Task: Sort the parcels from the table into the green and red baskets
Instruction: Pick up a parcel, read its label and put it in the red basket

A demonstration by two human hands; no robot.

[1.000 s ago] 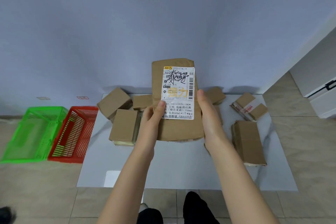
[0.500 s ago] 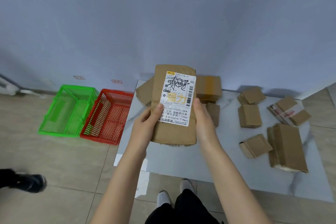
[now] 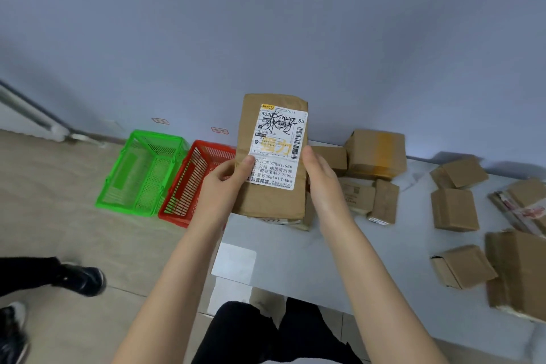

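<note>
Grey and stone-patterned, the table (image 3: 339, 263) fills the right side of the view and carries at least 8 cardboard parcels, among them a big box with yellow tape (image 3: 376, 154) near the wall. On the floor beyond the table's left edge stand the green basket (image 3: 161, 136) and the red basket (image 3: 177, 190), side by side and touching, the red one nearer the table.

The held parcel (image 3: 271, 204) is a tall brown carton, upright in the air above the table's left end, with its lower left part overlapping the red basket in this view. The left hand (image 3: 224, 183) grips its left edge, thumb pressed on the lower corner of the shipping label (image 3: 279, 145). The right hand (image 3: 322, 183) clasps the right edge, thumb along the side and fingers behind.

From here the likely slips are these. Both hands hold only the lower half, so the carton could tip forward during the swing left. The baskets sit low and look light, so a release from this height could miss or knock one aside. Since they touch, a careless drop may land in the wrong colour. Heavy black scribble covers part of the label, which could spoil the reading. A second person's shoe (image 3: 81, 279) stands near the baskets.
</note>
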